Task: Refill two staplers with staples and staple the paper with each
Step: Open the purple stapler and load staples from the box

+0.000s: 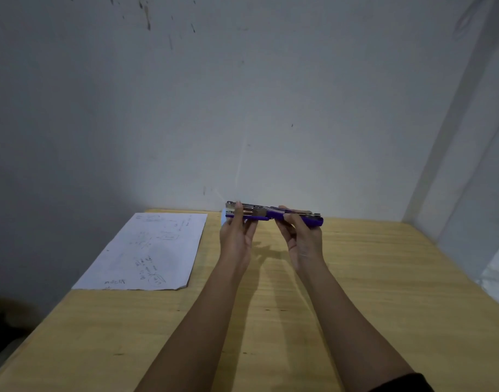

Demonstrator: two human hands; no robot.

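A purple stapler (259,217) is swung fully open into a long flat line, held above the far part of the wooden table. Its metal staple channel faces up. My left hand (237,236) grips its left end, with the fingers over the channel. My right hand (299,239) grips the purple right half. A sheet of white paper (146,250) with handwriting lies flat on the table to the left of my hands. A small pale blue thing (223,217) peeks out behind my left hand; I cannot tell what it is. Only one stapler shows.
The light wooden table (355,278) runs up to a grey-white wall (242,108) at the back. Its left edge drops to a dark floor area. At the right stands a pale panel, with something white (497,273) beside the table.
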